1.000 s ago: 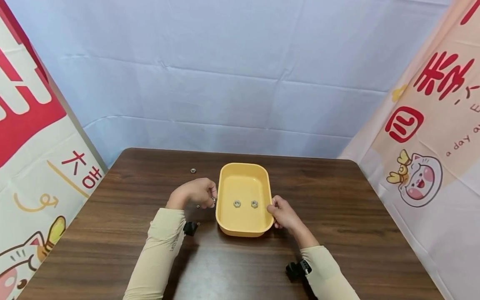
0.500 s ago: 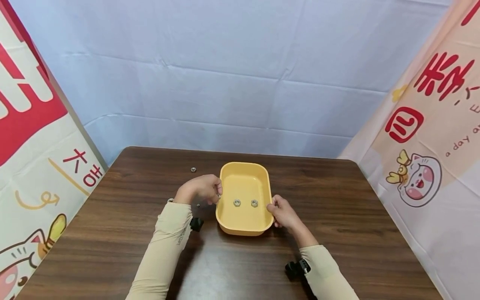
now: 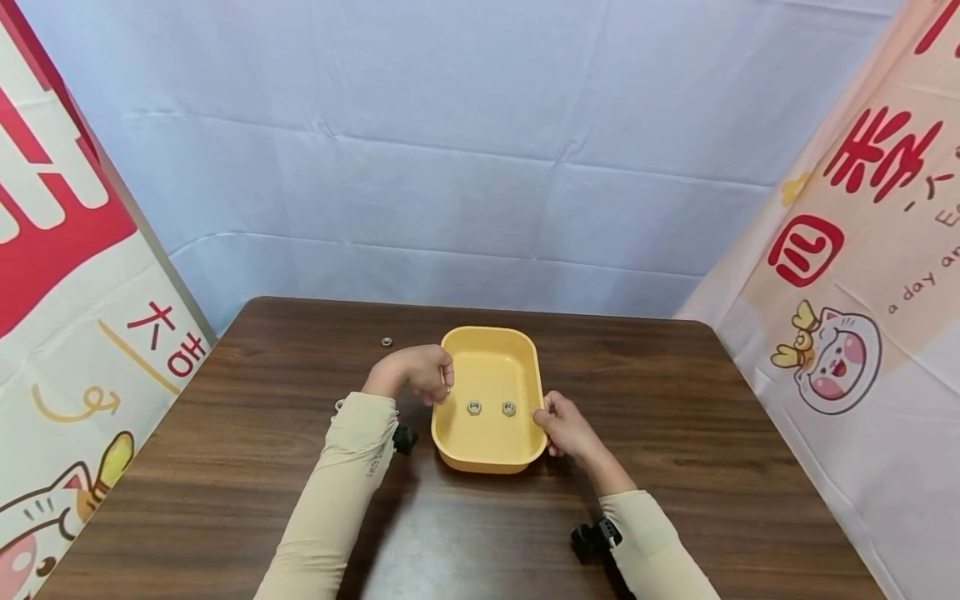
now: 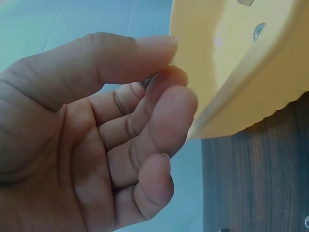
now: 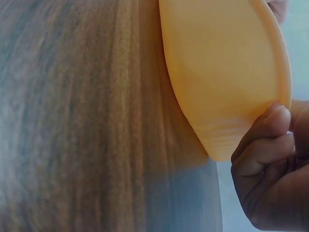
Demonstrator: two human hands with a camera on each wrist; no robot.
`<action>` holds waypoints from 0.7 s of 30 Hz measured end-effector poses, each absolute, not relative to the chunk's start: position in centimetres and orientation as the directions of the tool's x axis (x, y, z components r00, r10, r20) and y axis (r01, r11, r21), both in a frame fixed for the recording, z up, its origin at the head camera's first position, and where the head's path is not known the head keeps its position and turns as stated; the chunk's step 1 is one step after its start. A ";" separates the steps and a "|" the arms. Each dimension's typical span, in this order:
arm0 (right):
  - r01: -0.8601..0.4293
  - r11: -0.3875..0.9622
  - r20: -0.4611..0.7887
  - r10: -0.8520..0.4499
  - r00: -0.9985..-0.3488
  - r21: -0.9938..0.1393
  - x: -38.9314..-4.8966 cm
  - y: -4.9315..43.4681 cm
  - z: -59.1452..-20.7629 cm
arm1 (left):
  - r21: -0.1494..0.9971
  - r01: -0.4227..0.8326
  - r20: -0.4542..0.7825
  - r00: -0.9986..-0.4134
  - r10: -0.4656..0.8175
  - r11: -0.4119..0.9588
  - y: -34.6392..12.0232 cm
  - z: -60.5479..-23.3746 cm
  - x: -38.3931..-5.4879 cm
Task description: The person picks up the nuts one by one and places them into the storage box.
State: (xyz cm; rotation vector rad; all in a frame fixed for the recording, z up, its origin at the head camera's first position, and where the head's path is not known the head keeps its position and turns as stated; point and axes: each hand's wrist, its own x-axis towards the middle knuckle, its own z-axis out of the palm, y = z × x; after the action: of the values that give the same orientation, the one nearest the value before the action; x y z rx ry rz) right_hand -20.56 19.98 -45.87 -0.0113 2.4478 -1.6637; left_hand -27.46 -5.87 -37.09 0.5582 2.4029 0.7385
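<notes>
A yellow rectangular tray [image 3: 487, 454] stands on the table, with two hex nuts [image 3: 474, 407] [image 3: 509, 408] lying on its floor. My left hand [image 3: 416, 372] is over the tray's left rim. Its thumb and index finger pinch a small metal nut [image 4: 148, 81], mostly hidden by the fingers in the left wrist view. On the opposite side, my right hand [image 3: 567, 427] grips the tray's right rim, thumb over the edge. The right wrist view shows its curled fingers [image 5: 260, 150] against the tray's outer wall.
A hex nut [image 3: 386, 342] lies on the dark wooden table [image 3: 675, 400] behind my left hand. Another metal ring or nut [image 3: 339, 405] shows beside the left sleeve, partly covered. A pale cloth [image 3: 450, 167] hangs behind the table, with printed banners [image 3: 825, 333] at the sides.
My left hand has moved right with the pinched nut, from beside the tray to over its left rim. The right hand and the tray have stayed in place.
</notes>
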 end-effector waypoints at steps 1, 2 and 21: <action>0.092 0.376 -0.142 -0.109 -0.984 -0.922 -20.6 20.0 -45.9 | 0.608 0.219 -0.388 -0.757 0.526 0.763 -5.7 -37.1 -27.5; 0.089 0.378 -0.140 -0.108 -0.984 -0.922 -20.6 20.0 -45.9 | 0.607 0.219 -0.389 -0.756 0.526 0.764 -5.6 -37.1 -27.6; 0.108 0.378 -0.158 -0.104 -0.982 -0.919 -20.7 20.2 -46.0 | 0.606 0.189 -0.445 -0.724 0.527 0.772 -2.7 -37.5 -28.8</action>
State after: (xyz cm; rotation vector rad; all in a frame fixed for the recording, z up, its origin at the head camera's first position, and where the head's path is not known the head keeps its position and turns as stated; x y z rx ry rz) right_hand -20.67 20.17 -46.05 0.0035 2.4447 -1.6529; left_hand -28.82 -2.65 -37.48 0.5320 2.3441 0.7142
